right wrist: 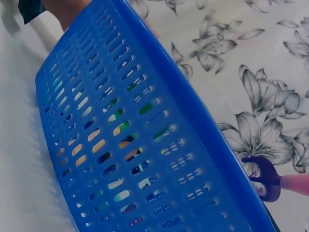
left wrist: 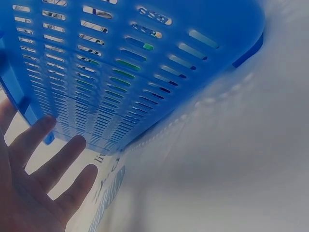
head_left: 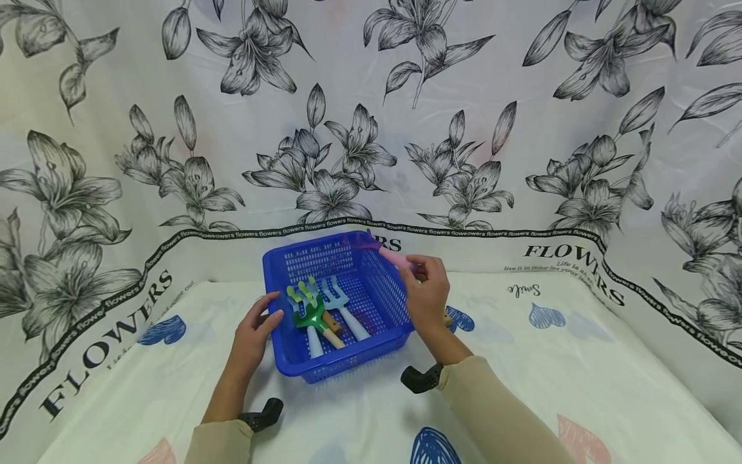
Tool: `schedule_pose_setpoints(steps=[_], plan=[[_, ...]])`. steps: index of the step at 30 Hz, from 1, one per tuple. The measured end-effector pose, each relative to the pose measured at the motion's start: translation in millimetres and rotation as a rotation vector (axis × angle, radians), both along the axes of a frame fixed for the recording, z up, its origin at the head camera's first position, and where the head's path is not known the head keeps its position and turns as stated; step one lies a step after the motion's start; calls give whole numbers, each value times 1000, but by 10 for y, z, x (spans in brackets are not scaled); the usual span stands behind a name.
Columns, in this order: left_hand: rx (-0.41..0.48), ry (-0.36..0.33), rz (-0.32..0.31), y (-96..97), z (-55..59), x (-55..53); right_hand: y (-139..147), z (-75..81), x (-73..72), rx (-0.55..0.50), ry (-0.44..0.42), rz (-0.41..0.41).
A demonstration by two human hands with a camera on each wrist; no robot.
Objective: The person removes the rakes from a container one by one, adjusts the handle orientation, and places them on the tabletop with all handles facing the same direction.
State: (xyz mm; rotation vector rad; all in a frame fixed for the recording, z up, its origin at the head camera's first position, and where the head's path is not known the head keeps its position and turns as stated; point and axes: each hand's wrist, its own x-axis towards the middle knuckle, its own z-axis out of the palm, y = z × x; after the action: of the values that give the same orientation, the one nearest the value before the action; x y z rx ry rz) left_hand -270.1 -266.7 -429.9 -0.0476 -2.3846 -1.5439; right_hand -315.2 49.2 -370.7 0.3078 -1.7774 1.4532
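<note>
Fork (head_left: pixel 394 258), pink-handled with purple tines, pinched near handle end between thumb and fingers of right hand (head_left: pixel 428 290), right of frame centre in head view. Held up at upper right corner of blue perforated basket (head_left: pixel 355 356), tines at far end from fingertips, pointing to upper left. In right wrist view, at lower right of frame, just beyond basket rim; contact with rim not possible to tell. Left hand (head_left: pixel 250 332) gripping left rim of basket, thumb over edge; in left wrist view, other fingers spread along outer wall, lower left of frame. Inside basket, left of middle: green fork (head_left: pixel 312 314) with wood-coloured handle, in front of yellow-green tines (head_left: pixel 294 294); pale-blue fork (head_left: pixel 351 320) just to right, second pale-blue handle (head_left: pixel 315 343) to lower left. Underneath, heart-printed white cloth (head_left: pixel 510 386).
</note>
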Motion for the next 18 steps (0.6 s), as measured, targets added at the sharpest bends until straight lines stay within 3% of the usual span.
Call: schedule_pose_setpoints(steps=[11,18], plan=[[1,-3,-2,44,19,-16,408,-44,2,-7,-18,-70],[3,1,-3,14,2,1,634,-83,22,2,-75,-104]])
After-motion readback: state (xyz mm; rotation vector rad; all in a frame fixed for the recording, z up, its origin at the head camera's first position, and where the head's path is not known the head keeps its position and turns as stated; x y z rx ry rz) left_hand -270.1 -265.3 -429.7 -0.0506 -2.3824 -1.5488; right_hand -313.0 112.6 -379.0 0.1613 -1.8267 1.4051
